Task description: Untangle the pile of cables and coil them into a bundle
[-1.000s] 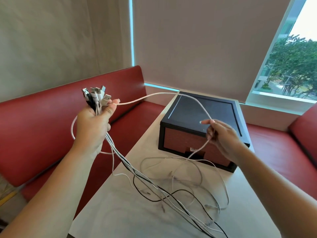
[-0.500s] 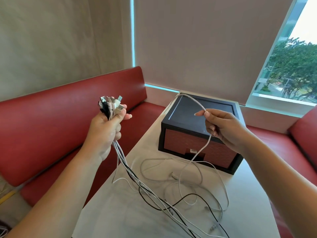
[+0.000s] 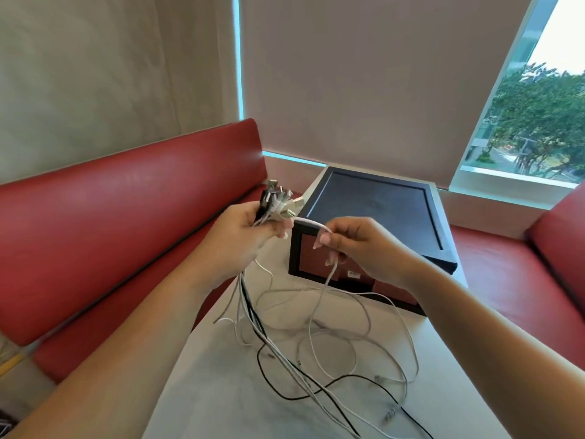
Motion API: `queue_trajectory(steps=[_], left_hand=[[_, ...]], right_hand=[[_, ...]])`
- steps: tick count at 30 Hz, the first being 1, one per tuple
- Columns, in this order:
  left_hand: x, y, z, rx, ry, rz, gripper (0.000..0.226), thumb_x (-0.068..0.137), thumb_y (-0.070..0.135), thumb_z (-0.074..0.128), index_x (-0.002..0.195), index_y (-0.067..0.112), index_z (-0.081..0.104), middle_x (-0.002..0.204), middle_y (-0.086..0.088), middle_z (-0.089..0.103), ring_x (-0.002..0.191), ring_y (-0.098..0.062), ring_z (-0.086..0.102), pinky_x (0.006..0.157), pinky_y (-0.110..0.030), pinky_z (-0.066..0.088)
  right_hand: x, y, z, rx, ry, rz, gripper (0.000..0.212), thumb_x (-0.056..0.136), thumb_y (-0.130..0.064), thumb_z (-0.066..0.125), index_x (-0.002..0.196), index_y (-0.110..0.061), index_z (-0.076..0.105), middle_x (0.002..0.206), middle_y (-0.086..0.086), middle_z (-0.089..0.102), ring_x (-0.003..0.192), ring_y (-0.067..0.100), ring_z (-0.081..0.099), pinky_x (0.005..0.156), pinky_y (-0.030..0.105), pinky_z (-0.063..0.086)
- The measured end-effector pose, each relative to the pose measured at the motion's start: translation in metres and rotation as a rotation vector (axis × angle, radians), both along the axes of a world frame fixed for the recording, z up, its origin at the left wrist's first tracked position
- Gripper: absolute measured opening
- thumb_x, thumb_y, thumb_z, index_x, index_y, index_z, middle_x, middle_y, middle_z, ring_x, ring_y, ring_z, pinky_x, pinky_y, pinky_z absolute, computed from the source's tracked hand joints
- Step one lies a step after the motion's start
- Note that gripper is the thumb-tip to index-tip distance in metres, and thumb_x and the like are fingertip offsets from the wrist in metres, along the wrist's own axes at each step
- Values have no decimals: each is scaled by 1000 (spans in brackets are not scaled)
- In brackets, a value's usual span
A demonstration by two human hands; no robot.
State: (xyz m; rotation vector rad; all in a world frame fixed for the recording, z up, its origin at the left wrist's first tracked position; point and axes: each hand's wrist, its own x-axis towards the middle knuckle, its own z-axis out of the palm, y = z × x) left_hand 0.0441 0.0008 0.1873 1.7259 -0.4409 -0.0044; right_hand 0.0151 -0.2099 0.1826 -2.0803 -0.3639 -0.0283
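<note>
The left hand (image 3: 240, 242) grips a fistful of plugs (image 3: 278, 201) — fingers curled tight round the cables (image 3: 311, 343), which trail down in loose loops over the table (image 3: 221, 400). The right hand (image 3: 367, 248) pinches one white cable (image 3: 311, 222) just beside the left, in front of the box (image 3: 373, 210).

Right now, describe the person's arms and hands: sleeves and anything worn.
Both are bare: the left hand and right hand wear no gloves, rings or watch, and no sleeves are in view. The right hand's fingernails look fairly long.
</note>
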Motion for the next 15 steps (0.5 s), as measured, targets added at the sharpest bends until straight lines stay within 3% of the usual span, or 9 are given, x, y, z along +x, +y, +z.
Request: queue_trajectory(steps=[3,7,11,15], left_hand=[[-1,9,8,-177,41,21,13,92,10,60,86,0,64,43,10,44,38,-3,22,46,-24,14],[2,23,27,-420,12,71,15,94,16,57,81,10,63,56,10,55,38,1,25,37,-13,19],[3,35,29,-514,8,128,17,95,22,57,81,13,62,60,11,56,38,0,24,36,-12,20],[5,38,19,-515,26,157,17,95,23,57,82,16,63,63,10,55,38,0,24,36,-12,20]], right_hand=[[8,-3,-39,-131,110,-60,15,96,-18,55,87,-18,66,75,-5,66,72,7,62,70,23,53],[15,-13,-100,-258,278,-129,24,99,-11,48,82,-22,61,87,-3,67,85,12,64,73,21,51],[12,-24,-130,-360,417,-149,23,96,-2,45,85,-11,62,76,-4,62,63,9,55,54,14,43],[13,-31,-116,-194,452,-246,20,99,-8,45,89,-8,63,77,8,69,62,19,67,58,25,55]])
